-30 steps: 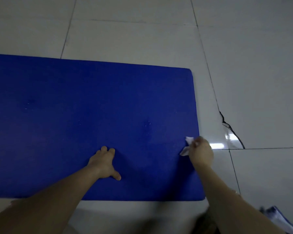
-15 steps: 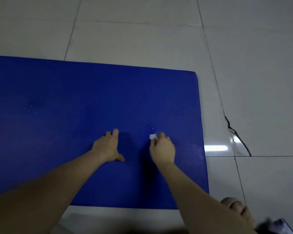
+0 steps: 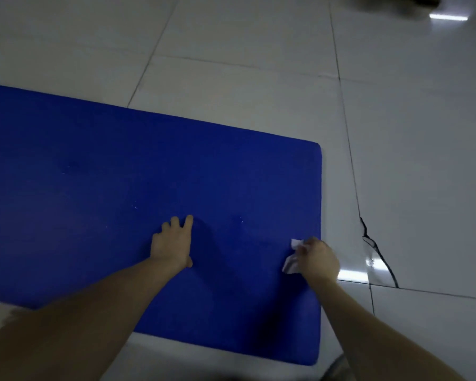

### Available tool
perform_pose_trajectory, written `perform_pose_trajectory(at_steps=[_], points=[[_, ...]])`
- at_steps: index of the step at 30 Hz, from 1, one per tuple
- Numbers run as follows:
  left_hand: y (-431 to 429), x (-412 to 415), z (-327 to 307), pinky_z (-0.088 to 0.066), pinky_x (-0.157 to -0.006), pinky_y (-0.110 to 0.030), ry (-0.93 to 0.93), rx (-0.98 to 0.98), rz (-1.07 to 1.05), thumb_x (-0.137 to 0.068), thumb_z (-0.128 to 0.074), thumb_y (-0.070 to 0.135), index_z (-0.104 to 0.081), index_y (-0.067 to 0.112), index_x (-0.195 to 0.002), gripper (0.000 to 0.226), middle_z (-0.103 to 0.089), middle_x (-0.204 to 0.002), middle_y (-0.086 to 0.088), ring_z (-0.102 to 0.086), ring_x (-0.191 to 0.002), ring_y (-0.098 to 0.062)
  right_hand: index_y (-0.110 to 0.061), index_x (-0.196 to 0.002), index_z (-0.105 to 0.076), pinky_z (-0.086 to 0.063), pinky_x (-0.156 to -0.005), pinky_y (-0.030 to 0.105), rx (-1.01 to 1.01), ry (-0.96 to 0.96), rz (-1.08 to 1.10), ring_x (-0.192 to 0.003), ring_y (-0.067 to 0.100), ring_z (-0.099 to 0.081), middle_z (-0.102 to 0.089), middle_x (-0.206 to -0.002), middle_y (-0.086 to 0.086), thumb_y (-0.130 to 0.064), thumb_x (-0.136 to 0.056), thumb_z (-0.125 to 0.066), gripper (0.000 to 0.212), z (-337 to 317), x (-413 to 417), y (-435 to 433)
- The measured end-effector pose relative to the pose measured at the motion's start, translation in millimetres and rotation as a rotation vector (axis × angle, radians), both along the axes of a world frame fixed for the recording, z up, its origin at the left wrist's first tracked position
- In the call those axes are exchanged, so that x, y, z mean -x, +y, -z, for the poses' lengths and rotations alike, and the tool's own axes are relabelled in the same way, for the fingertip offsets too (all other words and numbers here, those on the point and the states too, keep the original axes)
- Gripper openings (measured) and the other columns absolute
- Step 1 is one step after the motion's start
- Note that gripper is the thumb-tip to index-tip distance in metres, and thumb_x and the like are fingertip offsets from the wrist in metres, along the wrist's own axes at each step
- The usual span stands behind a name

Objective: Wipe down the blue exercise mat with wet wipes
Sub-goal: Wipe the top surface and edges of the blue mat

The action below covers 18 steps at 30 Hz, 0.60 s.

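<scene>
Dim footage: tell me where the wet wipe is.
Head view: the wet wipe is gripped in the right hand at the right edge of the blue mat, right of the left hand.

The exercise mat (image 3: 121, 188) is a deep, plain blue with a few tiny white specks. The wet wipe (image 3: 291, 259) at the mat's right edge is white. Around the mat, the floor tiles (image 3: 259, 50) are glossy pale grey with thin dark grout lines and a black crack (image 3: 379, 257).

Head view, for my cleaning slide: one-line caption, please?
Right hand holds a white wipe on the blue mat near its right edge; left hand rests flat on the mat.
</scene>
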<state>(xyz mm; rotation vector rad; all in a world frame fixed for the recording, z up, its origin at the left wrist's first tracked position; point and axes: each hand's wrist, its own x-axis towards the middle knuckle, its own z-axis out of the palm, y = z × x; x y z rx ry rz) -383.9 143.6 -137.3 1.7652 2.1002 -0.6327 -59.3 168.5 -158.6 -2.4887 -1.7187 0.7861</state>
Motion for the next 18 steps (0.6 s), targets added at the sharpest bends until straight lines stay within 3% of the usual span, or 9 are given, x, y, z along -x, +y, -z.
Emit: perform_pose_trajectory(at_steps=[3,5,11,15,18], points=[[-22,-15,-1,-0.049,-0.097,-0.039,0.06,-0.013,0.145,-0.089,-0.074,0.023,0.007,0.019,-0.161,0.109,-0.034,-0.148,-0.012,-0.043,-0.129,-0.028,-0.006,-0.113,-0.062,-0.043,-0.073,0.032,0.065,0.074,0.17,-0.101,0.034,-0.064,-0.067,-0.111,0.016,-0.023,-0.097,-0.055,0.024,-3,-20,-1],[-25,-16,-1,-0.045,-0.104,-0.041,0.026,0.038,0.195,-0.09,-0.07,0.016,0.011,0.017,-0.161,0.107,-0.028,-0.155,-0.015,-0.039,-0.134,-0.031,-0.001,-0.115,-0.061,-0.044,-0.075,0.033,0.104,0.13,0.238,-0.101,0.035,-0.063,-0.066,-0.111,0.019,-0.022,-0.098,-0.055,0.028,-9,-22,-5],[0,-2,-11,-0.051,-0.098,-0.038,-0.063,0.168,0.264,-0.071,-0.09,0.034,0.012,0.019,-0.161,0.137,-0.032,-0.153,-0.01,-0.045,-0.129,-0.028,-0.001,-0.093,-0.074,-0.055,-0.078,0.035,0.096,0.215,0.267,-0.09,0.034,-0.069,-0.072,-0.09,0.016,-0.023,-0.097,-0.048,0.033,-16,-1,-12],[20,5,-16,-0.052,-0.098,-0.04,-0.12,0.294,0.331,-0.068,-0.093,0.038,0.018,0.027,-0.159,0.144,-0.024,-0.157,-0.01,-0.041,-0.133,-0.03,0.0,-0.121,-0.063,-0.046,-0.091,0.034,0.145,0.162,0.341,-0.117,0.036,-0.057,-0.061,-0.124,0.021,-0.017,-0.1,-0.044,0.033,-10,26,-4],[35,9,-7,-0.056,-0.087,-0.035,-0.195,0.244,0.257,-0.071,-0.089,0.045,0.02,0.031,-0.158,0.14,-0.034,-0.15,-0.009,-0.052,-0.117,-0.024,-0.002,-0.12,-0.061,-0.045,-0.083,0.035,0.05,0.116,0.276,-0.109,0.034,-0.055,-0.055,-0.13,0.021,-0.022,-0.103,-0.044,0.031,-4,56,4]])
